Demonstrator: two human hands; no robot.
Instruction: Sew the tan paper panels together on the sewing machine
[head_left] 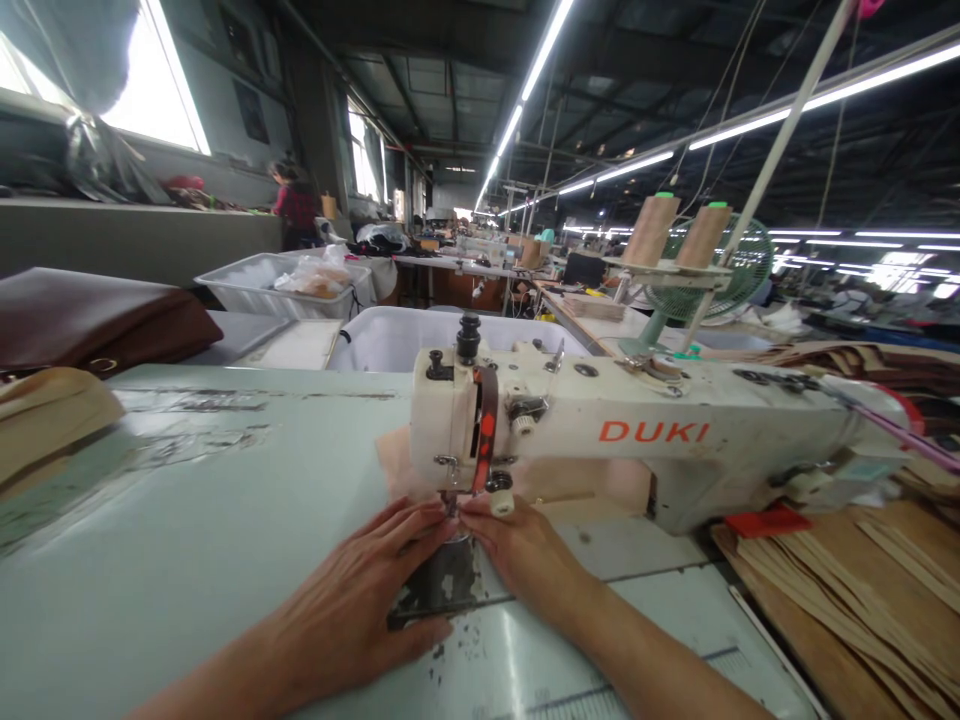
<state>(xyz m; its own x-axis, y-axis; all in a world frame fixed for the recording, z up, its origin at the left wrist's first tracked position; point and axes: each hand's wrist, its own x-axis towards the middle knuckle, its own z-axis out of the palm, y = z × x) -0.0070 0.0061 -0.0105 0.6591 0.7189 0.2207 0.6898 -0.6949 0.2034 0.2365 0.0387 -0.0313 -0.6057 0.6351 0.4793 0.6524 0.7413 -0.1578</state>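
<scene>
My left hand (367, 575) lies on the table at the left of the presser foot (451, 508), fingers stretched toward it and thumb spread. From the other side my right hand (525, 550) reaches in, its fingers laid flat beside the needle area and partly hidden by the machine's knob. Both hands are at the head of a white sewing machine (570, 410) marked DUKI. A beige piece of material (394, 460) shows behind the needle, running under the machine arm. Whether the fingertips touch it is hard to make out.
Stacked beige strips (847, 590) lie at the right, with a red piece (769, 521) on top. At the left are a brown leather bag (112, 315) and beige pieces (52, 420). A white bin (382, 335) stands behind the machine; thread cones (651, 230) stand at the back right.
</scene>
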